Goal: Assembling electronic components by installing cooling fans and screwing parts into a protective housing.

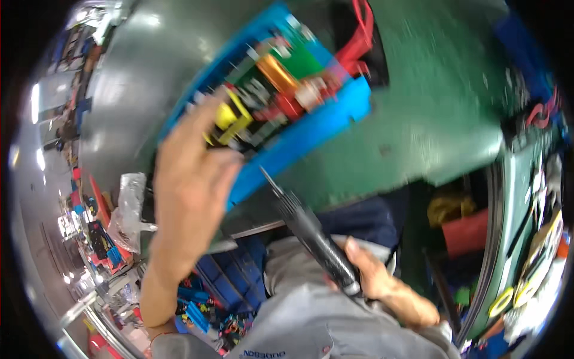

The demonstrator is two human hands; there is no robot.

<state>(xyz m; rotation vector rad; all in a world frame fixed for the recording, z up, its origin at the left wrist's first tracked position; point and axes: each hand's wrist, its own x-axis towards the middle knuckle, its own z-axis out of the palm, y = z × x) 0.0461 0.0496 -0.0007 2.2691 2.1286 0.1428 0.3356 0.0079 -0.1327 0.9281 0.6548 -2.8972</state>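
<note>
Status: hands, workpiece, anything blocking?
Right hand gripping black cylindrical screwdriver. Left hand at blue rectangular electronics housing, grip blurred. Left hand hides part of housing.

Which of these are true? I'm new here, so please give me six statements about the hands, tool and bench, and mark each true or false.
1. The right hand holds a black tool. True.
2. The tool points at the wearer's body. False: its thin tip points toward a blue housing.
3. The left hand is at the housing's left part. True.
4. The housing is empty. False: it holds coloured components.
5. The benchtop is green. True.
6. Nothing red shows beside the housing. False: a red cable-like piece does.
</note>
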